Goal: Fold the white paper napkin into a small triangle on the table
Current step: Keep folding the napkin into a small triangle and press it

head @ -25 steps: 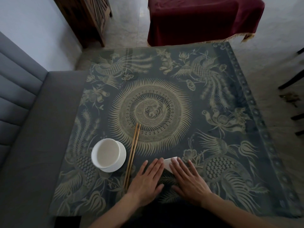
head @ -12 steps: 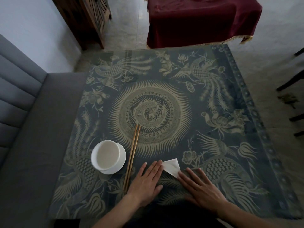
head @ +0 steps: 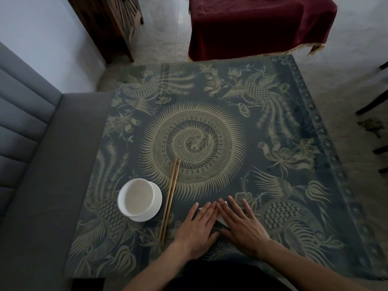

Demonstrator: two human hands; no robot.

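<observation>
The white paper napkin (head: 220, 217) lies near the front edge of the patterned table (head: 210, 114), almost wholly covered by both hands; only thin white slivers show between and around the fingers. My left hand (head: 199, 227) lies flat with straight fingers pressing its left part. My right hand (head: 241, 225) lies flat beside it, fingers straight, pressing the right part. The fingertips of both hands meet over the napkin.
A white bowl (head: 138, 198) on a saucer stands left of the hands, with a pair of wooden chopsticks (head: 170, 198) lying between bowl and hands. A grey sofa (head: 42, 164) runs along the table's left side. A red-draped table (head: 258, 24) stands beyond.
Half a second ago my right hand was off to the right and a white triangle showed. It has slid back left and now covers the napkin beside my left hand.
</observation>
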